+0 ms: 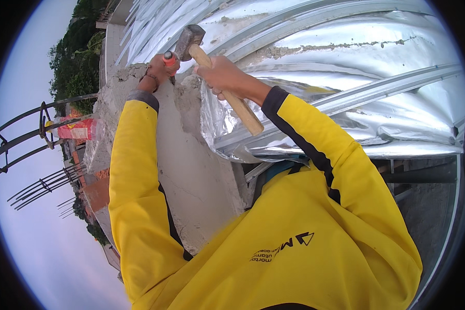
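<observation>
My left hand [158, 72] is wrapped round a chisel [169, 60] with a red-orange grip, and its dark shank points down at the rough edge of a grey concrete wall [186, 170]. In my right hand [225, 77] is a club hammer [190, 39], gripped partway along its pale wooden handle. The hammer's dark steel head is right beside the top of the chisel; whether they touch I cannot tell. Broken, uneven concrete surrounds the chisel. My hand and the wall's edge partly hide the chisel's tip.
Shiny silver foil sheeting [315, 67] spreads on the right under long metal battens [367, 93], its crumpled edge meeting the wall. On the left, reinforcing bars [23, 137] jut out beside a red-and-clear plastic bottle [80, 129]. Trees [77, 62] and rooftops lie beyond.
</observation>
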The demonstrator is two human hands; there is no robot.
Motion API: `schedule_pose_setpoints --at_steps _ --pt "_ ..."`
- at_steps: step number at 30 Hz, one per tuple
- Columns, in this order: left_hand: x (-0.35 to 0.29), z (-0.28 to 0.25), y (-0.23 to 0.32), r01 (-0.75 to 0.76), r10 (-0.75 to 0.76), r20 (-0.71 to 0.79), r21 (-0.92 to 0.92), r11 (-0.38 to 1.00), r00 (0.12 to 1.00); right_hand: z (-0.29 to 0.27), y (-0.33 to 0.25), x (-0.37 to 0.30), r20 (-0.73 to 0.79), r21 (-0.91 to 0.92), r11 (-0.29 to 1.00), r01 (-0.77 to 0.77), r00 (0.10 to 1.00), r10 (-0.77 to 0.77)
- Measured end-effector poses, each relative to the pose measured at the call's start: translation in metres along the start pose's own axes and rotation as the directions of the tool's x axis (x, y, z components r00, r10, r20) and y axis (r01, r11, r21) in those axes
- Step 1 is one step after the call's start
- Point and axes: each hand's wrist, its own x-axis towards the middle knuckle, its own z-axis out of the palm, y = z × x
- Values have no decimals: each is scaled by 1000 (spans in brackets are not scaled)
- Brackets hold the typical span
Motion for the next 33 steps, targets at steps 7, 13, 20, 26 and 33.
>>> schedule_pose_setpoints --at_steps 7,13,20,26,33 --pt "-11 10 52 -56 62 -47 113 992 997 -8 -50 -29 -296 -29 855 518 812 -502" --pt "2 3 71 -55 45 62 164 985 997 -3 -43 19 -368 -235 698 676 603 -708" --pt "0 19 49 47 -27 -83 241 969 996 -16 -16 -15 -45 -228 965 131 989 -144" --pt "-24 12 59 -24 29 -68 83 996 997 -1 -43 -16 -218 -281 727 626 696 -684" --pt "-20 16 45 79 -57 -112 208 975 992 2 -6 -8 -16 -215 972 97 995 -103"
